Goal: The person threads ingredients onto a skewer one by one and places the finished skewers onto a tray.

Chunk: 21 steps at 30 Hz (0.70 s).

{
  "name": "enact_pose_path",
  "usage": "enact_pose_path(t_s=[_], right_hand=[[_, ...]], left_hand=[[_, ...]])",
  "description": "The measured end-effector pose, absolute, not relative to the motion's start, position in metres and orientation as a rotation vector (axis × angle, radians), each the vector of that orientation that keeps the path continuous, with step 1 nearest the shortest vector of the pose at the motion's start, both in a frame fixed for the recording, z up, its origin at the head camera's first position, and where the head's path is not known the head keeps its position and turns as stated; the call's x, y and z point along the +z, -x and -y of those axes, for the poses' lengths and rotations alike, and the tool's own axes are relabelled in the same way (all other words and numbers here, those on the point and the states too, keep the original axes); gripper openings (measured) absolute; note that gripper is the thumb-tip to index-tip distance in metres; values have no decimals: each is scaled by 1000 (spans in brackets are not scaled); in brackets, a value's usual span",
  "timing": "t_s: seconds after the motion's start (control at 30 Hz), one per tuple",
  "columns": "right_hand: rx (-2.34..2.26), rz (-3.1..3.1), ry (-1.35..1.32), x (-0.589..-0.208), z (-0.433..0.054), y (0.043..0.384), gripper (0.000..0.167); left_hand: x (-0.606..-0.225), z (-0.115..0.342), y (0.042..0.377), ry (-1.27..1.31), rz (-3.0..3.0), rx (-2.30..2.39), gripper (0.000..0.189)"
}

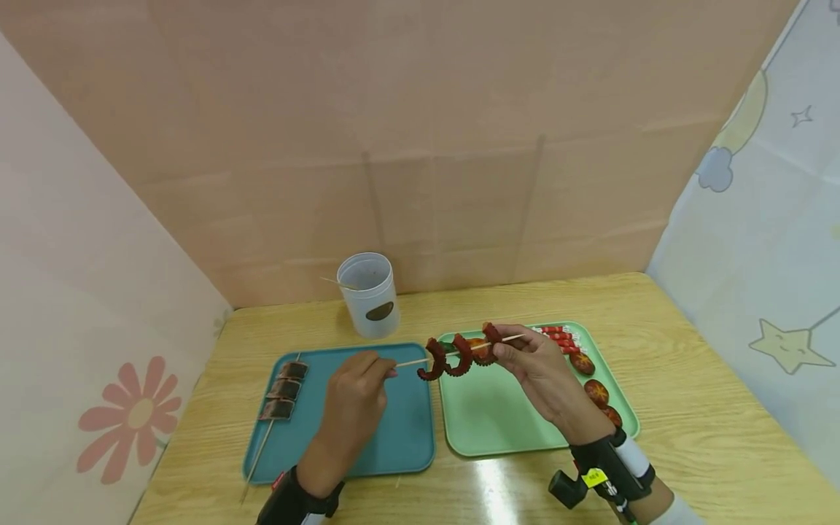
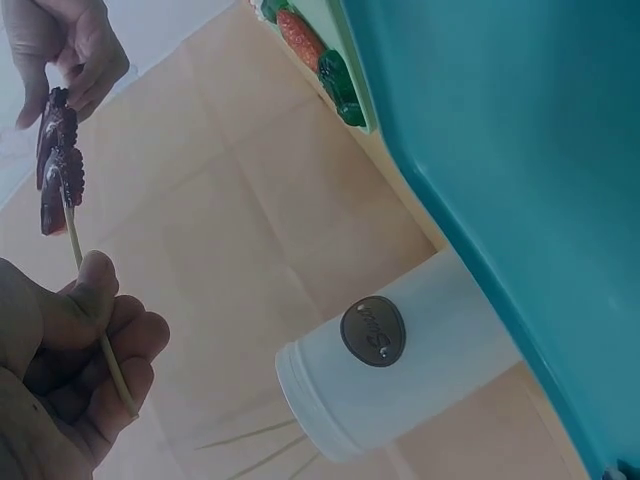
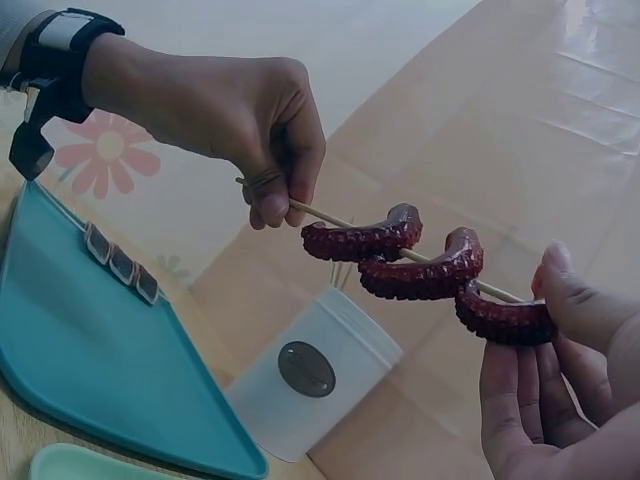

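Observation:
My left hand [image 1: 354,394] pinches the blunt end of a wooden skewer [image 3: 325,214], which is held up over the two trays. Three dark red octopus tentacle pieces [image 3: 420,277], curled and with rows of suckers, are threaded along it. With thumb and fingers my right hand [image 1: 539,370] holds the tentacle piece nearest the tip [image 3: 505,318]. The bare tip sticks out past that piece in the head view. In the left wrist view, the left thumb [image 2: 95,285] lies against the stick.
On the left, a blue tray [image 1: 407,452] bears a skewer with three dark slabs [image 1: 282,390]. A green tray [image 1: 485,430] on the right holds red-and-white sticks [image 1: 566,339] and round brown-red pieces [image 1: 596,392]. Behind stands a white cup [image 1: 370,310] with skewers.

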State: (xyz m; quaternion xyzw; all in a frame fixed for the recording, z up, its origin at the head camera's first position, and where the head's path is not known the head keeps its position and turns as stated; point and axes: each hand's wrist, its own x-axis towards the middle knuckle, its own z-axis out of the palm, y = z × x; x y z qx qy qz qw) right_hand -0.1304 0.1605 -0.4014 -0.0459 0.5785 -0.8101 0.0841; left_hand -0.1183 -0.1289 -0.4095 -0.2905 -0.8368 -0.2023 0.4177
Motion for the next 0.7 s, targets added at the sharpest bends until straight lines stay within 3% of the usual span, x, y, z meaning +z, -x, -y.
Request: enact_pose_path(t_s=[0.13, 0.33, 0.5, 0.7], right_hand=[[-2279, -1839, 166, -405, -164, 131, 25], [-1677, -2202, 343, -414, -146, 140, 41], [-1200, -2521, 446, -428, -103, 147, 36], [-994, -2747, 453, -455, -60, 153, 22]], left_hand=[[-412, 135, 117, 697, 2100, -531, 20], [-423, 159, 101, 473, 2250, -535, 20], [-433, 183, 82, 121, 2569, -605, 12], [-443, 212, 71, -272, 2937, -593, 6]])
